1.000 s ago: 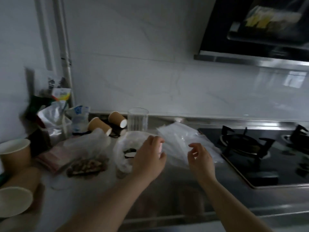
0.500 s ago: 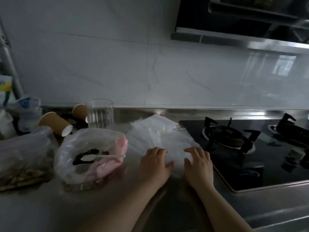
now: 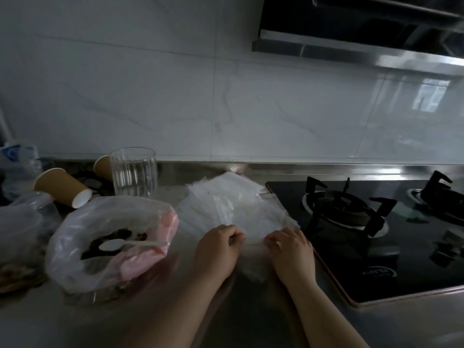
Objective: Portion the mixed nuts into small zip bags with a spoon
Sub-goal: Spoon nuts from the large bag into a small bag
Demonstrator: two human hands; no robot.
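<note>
- Clear plastic zip bags [image 3: 236, 209] lie fanned in a loose stack on the steel bench [image 3: 175, 310], just left of the black gas stove [image 3: 376, 247]. The exact number cannot be counted, as the layers blur together.
- Both hands work at the near edge of that stack. The left hand [image 3: 217, 249] and right hand [image 3: 291, 249] have fingers curled onto the plastic, seemingly pinching one bag to peel it free from the rest.
- One large open bag of mixed nuts [image 3: 110, 244] sits to the left, its mouth rolled wide so a spoon can reach in.
- One white plastic spoon [image 3: 125, 244] rests across that opening, bowl over the nuts, within easy reach.
- No small bag looks filled yet, so portioning seems to be only starting.
- Behind stand one empty ribbed glass [image 3: 134, 172] and two brown paper cups lying on their sides [image 3: 62, 188].
- Another bag of nuts [image 3: 20, 237] sits at the far left edge.
</note>
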